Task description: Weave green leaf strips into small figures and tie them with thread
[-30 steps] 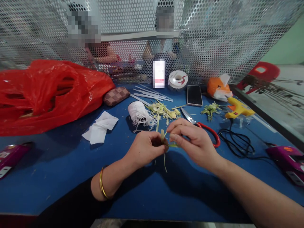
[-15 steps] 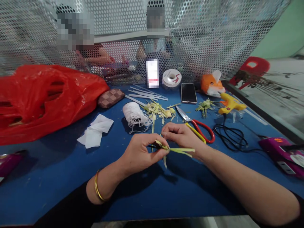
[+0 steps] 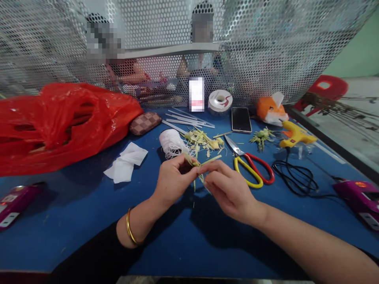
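Note:
My left hand [image 3: 173, 179], with a gold bangle at the wrist, pinches a small folded bunch of pale green leaf strips [image 3: 212, 159] between thumb and fingers. The fingers of my right hand [image 3: 231, 191] are closed on the same strips from the right, close to my left fingertips. One strip sticks out up and to the right; thinner ends hang below. Fingers cover the middle of the bunch. Just behind the hands lie a spool of white thread [image 3: 172, 142] and a heap of leaf scraps [image 3: 204, 140]. Scissors [image 3: 248, 163] with red and yellow handles rest partly open on the right.
A red plastic bag [image 3: 89, 114], checkered case [image 3: 145, 123] and folded tissue [image 3: 126, 162] are on the left. White sticks [image 3: 183, 118], a ribbon roll [image 3: 220, 101] and a phone [image 3: 241, 119] stand behind. A yellow glue gun [image 3: 297, 134] with black cord lies right.
My right hand has come from behind the left hand round to its right side, nearer me. The strip that pointed right now points up and right. The whole view has shifted slightly.

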`<action>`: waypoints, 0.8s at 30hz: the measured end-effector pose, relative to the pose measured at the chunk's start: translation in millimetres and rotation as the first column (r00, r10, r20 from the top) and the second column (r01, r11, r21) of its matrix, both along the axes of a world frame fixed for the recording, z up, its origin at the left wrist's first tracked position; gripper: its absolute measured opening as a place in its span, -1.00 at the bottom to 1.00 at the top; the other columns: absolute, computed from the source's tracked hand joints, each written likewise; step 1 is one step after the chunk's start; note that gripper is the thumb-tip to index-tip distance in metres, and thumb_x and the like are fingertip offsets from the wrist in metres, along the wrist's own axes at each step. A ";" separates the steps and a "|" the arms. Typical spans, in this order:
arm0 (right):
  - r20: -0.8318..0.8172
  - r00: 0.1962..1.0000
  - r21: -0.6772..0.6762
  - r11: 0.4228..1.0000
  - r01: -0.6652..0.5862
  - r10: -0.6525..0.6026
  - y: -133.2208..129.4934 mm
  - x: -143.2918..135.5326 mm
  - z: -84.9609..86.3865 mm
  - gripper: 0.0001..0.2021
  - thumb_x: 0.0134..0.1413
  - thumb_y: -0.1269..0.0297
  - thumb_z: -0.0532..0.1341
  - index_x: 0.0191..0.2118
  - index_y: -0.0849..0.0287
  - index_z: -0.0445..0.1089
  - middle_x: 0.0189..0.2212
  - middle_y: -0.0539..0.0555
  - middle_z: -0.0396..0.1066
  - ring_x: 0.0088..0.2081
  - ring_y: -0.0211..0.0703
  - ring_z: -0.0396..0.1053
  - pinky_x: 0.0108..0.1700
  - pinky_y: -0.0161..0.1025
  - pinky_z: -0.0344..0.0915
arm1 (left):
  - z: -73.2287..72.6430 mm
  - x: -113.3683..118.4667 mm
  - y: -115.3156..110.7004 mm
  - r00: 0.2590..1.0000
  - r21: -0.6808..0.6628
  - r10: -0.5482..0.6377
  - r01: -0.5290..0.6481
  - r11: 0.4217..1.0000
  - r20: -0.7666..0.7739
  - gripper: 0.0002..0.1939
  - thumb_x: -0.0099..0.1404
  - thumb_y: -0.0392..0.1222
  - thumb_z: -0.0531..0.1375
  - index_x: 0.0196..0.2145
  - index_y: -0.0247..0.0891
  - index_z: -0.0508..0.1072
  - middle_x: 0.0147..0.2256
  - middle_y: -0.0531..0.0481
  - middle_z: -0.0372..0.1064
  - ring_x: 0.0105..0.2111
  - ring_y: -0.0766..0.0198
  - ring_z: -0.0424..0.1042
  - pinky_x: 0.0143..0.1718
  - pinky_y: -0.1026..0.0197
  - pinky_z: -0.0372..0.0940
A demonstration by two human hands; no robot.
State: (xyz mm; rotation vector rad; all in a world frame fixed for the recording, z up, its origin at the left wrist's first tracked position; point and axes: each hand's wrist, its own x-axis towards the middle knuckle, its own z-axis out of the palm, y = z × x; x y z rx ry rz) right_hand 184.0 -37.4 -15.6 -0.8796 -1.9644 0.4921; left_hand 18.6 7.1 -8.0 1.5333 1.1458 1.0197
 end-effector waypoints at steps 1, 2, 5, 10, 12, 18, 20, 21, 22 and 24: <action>-0.094 0.995 -0.070 0.997 -0.038 0.031 1.2 0.2 -0.2 -0.82 0.24 0.47 0.03 -0.37 0.16 0.28 -0.24 0.14 0.38 -0.20 -0.15 0.37 -0.19 -0.21 0.32 | -0.6 0.5 -0.2 1.000 -0.016 -0.013 0.013 1.000 0.015 -0.88 0.03 -0.22 0.30 -0.45 -0.28 0.45 -0.49 0.06 0.44 -0.48 0.36 0.40 -0.41 0.32 0.31; -0.172 0.984 -0.148 0.987 -0.065 0.039 2.5 0.1 -0.6 -0.82 0.26 0.44 0.01 -0.36 0.16 0.28 -0.31 0.10 0.38 -0.25 -0.19 0.37 -0.22 -0.24 0.32 | -1.2 1.0 -0.5 0.999 -0.030 -0.018 0.019 0.999 0.029 -0.88 0.02 -0.23 0.30 -0.46 -0.28 0.45 -0.49 0.07 0.44 -0.48 0.36 0.40 -0.41 0.32 0.31; -0.185 0.982 -0.207 0.975 -0.077 0.038 5.4 -1.7 -1.8 -0.81 0.28 0.41 0.00 -0.36 0.15 0.27 -0.46 0.01 0.29 -0.40 -0.23 0.28 -0.32 -0.27 0.28 | -2.4 2.0 -1.2 0.998 -0.052 -0.004 0.007 0.999 0.061 -0.90 0.02 -0.26 0.30 -0.45 -0.28 0.46 -0.49 0.08 0.44 -0.48 0.37 0.40 -0.39 0.33 0.31; 0.199 0.978 0.141 0.986 -0.085 0.056 4.4 -5.8 -1.2 -0.79 0.23 0.47 0.00 -0.44 0.15 0.19 -0.49 0.07 0.26 -0.42 -0.16 0.13 -0.35 -0.20 0.18 | -2.0 3.0 -3.3 0.998 -0.046 0.020 -0.018 0.999 0.058 -0.92 0.02 -0.28 0.29 -0.47 -0.29 0.46 -0.50 0.07 0.44 -0.48 0.36 0.40 -0.38 0.32 0.31; 0.249 0.968 0.190 0.979 -0.076 0.027 3.1 -6.1 -0.3 -0.77 0.23 0.49 -0.02 -0.44 0.15 0.19 -0.51 0.08 0.26 -0.43 -0.15 0.11 -0.37 -0.20 0.18 | -1.6 2.9 -4.0 0.999 -0.028 0.030 -0.029 0.999 0.042 -0.92 0.02 -0.28 0.29 -0.46 -0.29 0.46 -0.48 0.06 0.45 -0.48 0.36 0.41 -0.38 0.32 0.31; 0.318 0.948 0.236 0.967 -0.092 0.013 0.6 -6.9 -1.9 -0.76 0.13 0.59 -0.02 -0.46 0.17 0.22 -0.52 0.11 0.27 -0.42 -0.13 0.12 -0.36 -0.18 0.20 | -1.7 1.7 -5.8 1.000 0.001 0.021 -0.021 1.000 -0.021 -0.93 0.05 -0.26 0.27 -0.44 -0.28 0.48 -0.46 0.05 0.47 -0.46 0.33 0.43 -0.37 0.31 0.32; 0.319 0.948 0.234 0.967 -0.104 0.025 -0.2 -8.0 -2.8 -0.76 0.14 0.58 -0.03 -0.46 0.17 0.22 -0.52 0.11 0.28 -0.43 -0.13 0.12 -0.37 -0.17 0.21 | -1.0 1.1 -6.1 0.998 0.012 0.006 -0.006 1.000 -0.055 -0.94 0.06 -0.26 0.26 -0.44 -0.28 0.48 -0.47 0.04 0.47 -0.45 0.33 0.43 -0.37 0.31 0.31; 0.307 0.951 0.223 0.969 -0.106 0.034 -0.5 -8.2 -2.9 -0.76 0.16 0.56 -0.03 -0.46 0.17 0.22 -0.52 0.10 0.29 -0.43 -0.14 0.13 -0.37 -0.17 0.21 | -0.4 0.7 -5.9 0.997 0.017 -0.004 0.005 1.000 -0.075 -0.94 0.06 -0.27 0.25 -0.44 -0.28 0.48 -0.47 0.04 0.47 -0.45 0.33 0.43 -0.37 0.31 0.31; 0.279 0.959 0.202 0.974 -0.104 0.045 -0.8 -8.0 -2.5 -0.76 0.18 0.55 -0.03 -0.45 0.16 0.22 -0.52 0.09 0.29 -0.44 -0.15 0.15 -0.37 -0.18 0.22 | 0.2 0.4 -5.6 0.995 0.016 -0.016 0.018 1.000 -0.095 -0.94 0.06 -0.28 0.25 -0.43 -0.29 0.49 -0.47 0.04 0.47 -0.46 0.33 0.42 -0.38 0.31 0.30; 0.172 0.982 0.123 0.988 -0.093 0.072 -0.9 -5.6 -0.1 -0.78 0.21 0.52 -0.02 -0.41 0.17 0.23 -0.50 0.08 0.31 -0.43 -0.17 0.20 -0.35 -0.19 0.25 | 1.1 -0.1 -4.8 0.991 -0.004 -0.056 0.055 0.998 -0.123 -0.93 0.05 -0.28 0.24 -0.44 -0.30 0.49 -0.49 0.04 0.45 -0.48 0.35 0.39 -0.42 0.32 0.27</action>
